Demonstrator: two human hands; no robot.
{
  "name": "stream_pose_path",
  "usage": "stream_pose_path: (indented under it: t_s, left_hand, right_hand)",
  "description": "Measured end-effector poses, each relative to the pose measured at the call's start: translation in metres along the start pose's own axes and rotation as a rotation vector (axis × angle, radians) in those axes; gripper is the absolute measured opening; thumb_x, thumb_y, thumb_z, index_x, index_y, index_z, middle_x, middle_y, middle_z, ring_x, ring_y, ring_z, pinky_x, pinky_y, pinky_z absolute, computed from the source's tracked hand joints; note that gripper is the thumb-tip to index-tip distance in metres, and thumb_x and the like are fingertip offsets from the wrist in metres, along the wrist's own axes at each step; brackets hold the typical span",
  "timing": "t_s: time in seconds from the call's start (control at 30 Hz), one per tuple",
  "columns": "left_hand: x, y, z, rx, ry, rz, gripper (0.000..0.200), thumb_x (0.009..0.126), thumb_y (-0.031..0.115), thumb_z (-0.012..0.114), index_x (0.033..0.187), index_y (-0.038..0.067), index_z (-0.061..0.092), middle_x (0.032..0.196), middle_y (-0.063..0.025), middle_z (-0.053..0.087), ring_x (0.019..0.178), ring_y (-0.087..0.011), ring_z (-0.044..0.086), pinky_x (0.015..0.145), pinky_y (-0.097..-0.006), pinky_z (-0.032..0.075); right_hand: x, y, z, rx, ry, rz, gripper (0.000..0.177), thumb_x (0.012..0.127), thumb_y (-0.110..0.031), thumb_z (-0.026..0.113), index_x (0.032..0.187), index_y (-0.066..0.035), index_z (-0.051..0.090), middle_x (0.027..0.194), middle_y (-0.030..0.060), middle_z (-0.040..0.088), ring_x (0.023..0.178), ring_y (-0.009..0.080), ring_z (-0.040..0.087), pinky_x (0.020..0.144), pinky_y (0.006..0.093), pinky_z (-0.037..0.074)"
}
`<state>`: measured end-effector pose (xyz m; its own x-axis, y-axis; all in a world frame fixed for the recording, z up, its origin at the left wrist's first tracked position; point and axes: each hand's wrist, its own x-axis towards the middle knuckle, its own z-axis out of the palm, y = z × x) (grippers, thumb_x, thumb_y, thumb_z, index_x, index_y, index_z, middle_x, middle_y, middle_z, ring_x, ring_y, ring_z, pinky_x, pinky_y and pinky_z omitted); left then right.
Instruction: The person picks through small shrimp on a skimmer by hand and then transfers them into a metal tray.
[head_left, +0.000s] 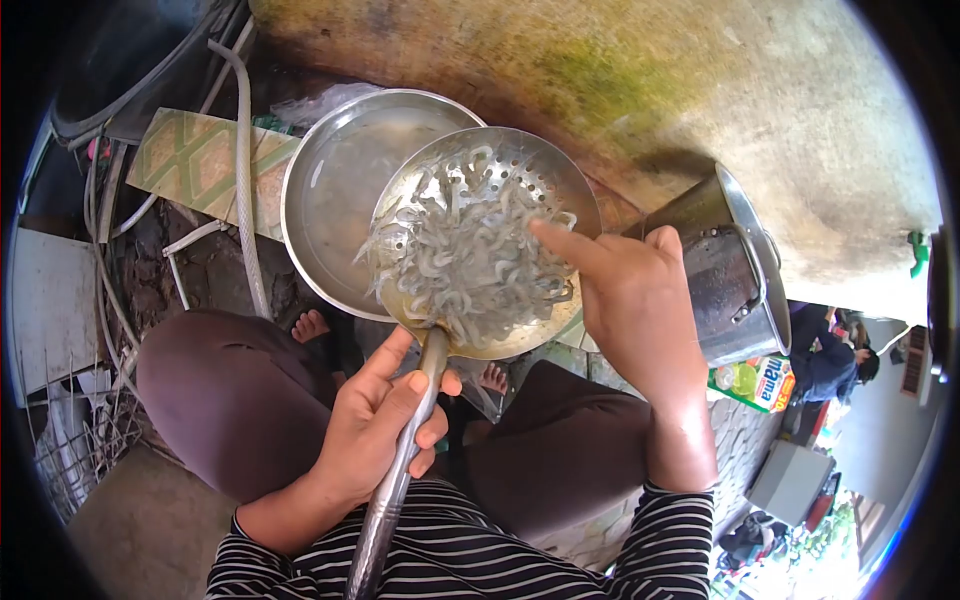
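My left hand (375,425) is wrapped round the metal handle of a large perforated skimmer (545,165), close to its bowl. A heap of small raw grey shrimp (470,245) fills the skimmer. My right hand (635,295) is over the right side of the bowl, with the index finger stretched out and its tip at the shrimp; the other fingers are curled and partly hidden. Behind the skimmer, and partly covered by it, stands a wide metal basin (340,190) of cloudy water.
A tall metal pot (700,270) with side handles stands at the right, beside a green "mama" packet (755,383). A stained wall (600,70) rises behind. At the left are a hose (243,180), a patterned tile (190,160) and a wire rack (85,440). Another person (835,360) is far right.
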<state>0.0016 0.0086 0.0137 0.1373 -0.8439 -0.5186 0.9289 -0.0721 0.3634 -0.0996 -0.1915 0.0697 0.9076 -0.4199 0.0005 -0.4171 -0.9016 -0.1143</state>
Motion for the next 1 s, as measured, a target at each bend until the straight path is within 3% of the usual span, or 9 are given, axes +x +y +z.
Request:
stream_pose_path:
  t_s: [0.3,0.6,0.67,0.7,0.8,0.87,1.0]
  left_hand:
    - [0.000,0.000,0.000,-0.011,-0.002,0.013,0.047,0.093,0.012,0.041,0.135,0.010,0.021,0.096,-0.0135,0.052,0.057,-0.0090,0.046,0.039,-0.0192,0.043]
    - [0.000,0.000,0.001,-0.010,0.002,0.010,0.048,0.093,0.012,0.041,0.136,0.010,0.020,0.096,-0.0133,0.052,0.057,-0.0089,0.046,0.039,-0.0189,0.043]
    - [0.000,0.000,0.001,-0.013,0.005,0.010,0.047,0.093,0.012,0.040,0.136,0.010,0.021,0.096,-0.0133,0.052,0.057,-0.0089,0.046,0.039,-0.0189,0.043]
    - [0.000,0.000,0.001,-0.013,0.004,0.008,0.047,0.093,0.012,0.040,0.136,0.010,0.021,0.096,-0.0132,0.052,0.057,-0.0089,0.046,0.039,-0.0189,0.043]
    - [0.001,0.001,0.001,-0.010,0.004,0.004,0.047,0.093,0.012,0.040,0.136,0.011,0.021,0.096,-0.0130,0.052,0.057,-0.0090,0.047,0.039,-0.0190,0.043]
    - [0.001,0.000,0.001,-0.006,0.005,0.003,0.047,0.093,0.011,0.040,0.136,0.011,0.021,0.096,-0.0130,0.052,0.058,-0.0091,0.047,0.039,-0.0191,0.042]
    - [0.001,0.000,0.000,-0.023,0.006,0.001,0.047,0.093,0.011,0.040,0.136,0.011,0.021,0.096,-0.0131,0.052,0.058,-0.0094,0.047,0.039,-0.0192,0.042]
  right_hand:
    - [-0.003,0.009,-0.010,0.122,0.001,0.004,0.027,0.073,0.003,0.050,0.091,-0.011,0.064,0.065,0.0060,0.057,0.058,0.0213,0.050,0.064,0.0299,0.029]
    - [-0.002,0.010,-0.005,0.095,0.058,0.030,0.011,0.074,-0.005,0.061,0.082,-0.011,0.064,0.065,0.0040,0.059,0.051,0.0149,0.049,0.063,0.0292,0.029]
    - [-0.003,0.013,-0.004,0.108,0.001,-0.028,0.012,0.074,-0.007,0.057,0.084,-0.011,0.062,0.060,0.0071,0.054,0.060,0.0238,0.054,0.063,0.0353,0.031]
    - [-0.003,0.013,-0.004,0.107,0.001,-0.028,0.012,0.074,-0.007,0.057,0.084,-0.011,0.062,0.060,0.0071,0.054,0.060,0.0238,0.054,0.063,0.0353,0.031]
    - [-0.002,0.011,-0.003,0.031,-0.017,-0.023,0.015,0.073,-0.007,0.056,0.087,-0.011,0.063,0.061,0.0060,0.053,0.060,0.0231,0.053,0.062,0.0348,0.031]
    - [0.001,0.010,-0.002,-0.053,0.087,0.057,0.014,0.077,-0.006,0.057,0.088,-0.011,0.065,0.064,0.0048,0.053,0.055,0.0198,0.045,0.062,0.0304,0.029]
    - [0.000,0.011,-0.004,-0.010,0.145,0.061,0.016,0.077,-0.004,0.056,0.088,-0.012,0.065,0.062,0.0053,0.051,0.054,0.0198,0.044,0.063,0.0303,0.029]
